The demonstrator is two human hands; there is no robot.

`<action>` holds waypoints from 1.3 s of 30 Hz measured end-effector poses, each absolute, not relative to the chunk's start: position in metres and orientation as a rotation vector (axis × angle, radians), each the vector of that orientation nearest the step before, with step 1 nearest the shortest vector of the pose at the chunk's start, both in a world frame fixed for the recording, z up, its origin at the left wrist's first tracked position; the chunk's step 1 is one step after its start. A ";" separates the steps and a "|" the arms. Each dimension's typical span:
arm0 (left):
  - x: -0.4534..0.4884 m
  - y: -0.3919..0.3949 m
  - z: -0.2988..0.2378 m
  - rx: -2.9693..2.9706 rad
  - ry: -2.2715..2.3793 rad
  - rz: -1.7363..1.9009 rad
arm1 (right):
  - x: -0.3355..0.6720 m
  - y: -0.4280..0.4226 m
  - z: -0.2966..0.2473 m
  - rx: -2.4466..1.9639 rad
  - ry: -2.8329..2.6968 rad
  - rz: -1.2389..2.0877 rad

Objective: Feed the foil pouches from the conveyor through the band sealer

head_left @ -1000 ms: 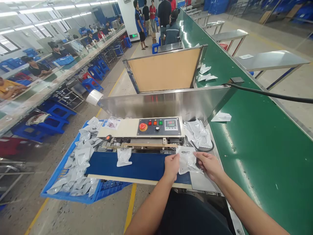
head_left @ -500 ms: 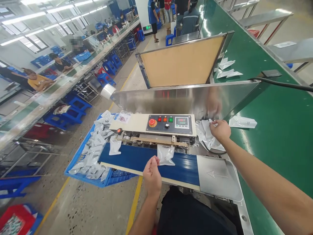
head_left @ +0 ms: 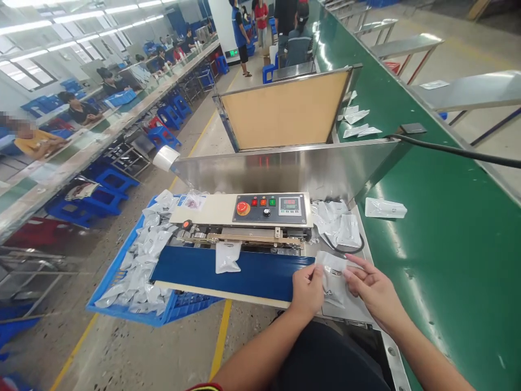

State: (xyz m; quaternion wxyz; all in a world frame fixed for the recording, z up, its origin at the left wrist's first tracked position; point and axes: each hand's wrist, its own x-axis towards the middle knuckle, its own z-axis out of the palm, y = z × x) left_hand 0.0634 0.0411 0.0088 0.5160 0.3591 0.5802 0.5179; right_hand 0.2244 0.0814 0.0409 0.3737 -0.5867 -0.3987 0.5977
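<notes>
My left hand (head_left: 307, 290) and my right hand (head_left: 372, 290) hold one clear plastic pouch (head_left: 334, 277) between them, just above the metal feed plate at the right end of the blue belt (head_left: 260, 274). Both hands pinch the pouch's edges. Another pouch (head_left: 228, 256) lies on the belt, its top under the sealing head of the band sealer (head_left: 244, 210). A pile of unsealed pouches (head_left: 337, 225) rests right of the control panel (head_left: 271, 208).
A blue crate (head_left: 122, 312) heaped with sealed pouches sits at the belt's left end. A green conveyor (head_left: 439, 228) runs along the right with loose pouches on it. A black cable crosses it. Other people sit at benches on the left and stand far ahead.
My right hand came back from the pile with a new pouch and my left hand joined it. The earlier pouch has travelled left along the belt.
</notes>
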 end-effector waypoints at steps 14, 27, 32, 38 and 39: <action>0.010 0.065 -0.018 0.308 1.548 1.308 | 0.190 0.147 0.001 -1.711 -1.144 1.674; -0.032 -0.041 0.014 0.600 2.026 1.606 | 0.184 0.325 -0.065 -2.042 -1.764 0.698; -0.019 -0.027 0.016 0.818 1.862 1.584 | 0.197 0.287 -0.040 -1.742 -1.670 0.400; 0.022 0.029 0.024 1.305 1.663 1.474 | 0.215 0.171 0.020 -1.294 -1.712 0.369; 0.029 0.038 0.025 1.352 1.614 1.445 | 0.214 0.149 0.024 -1.272 -1.746 0.466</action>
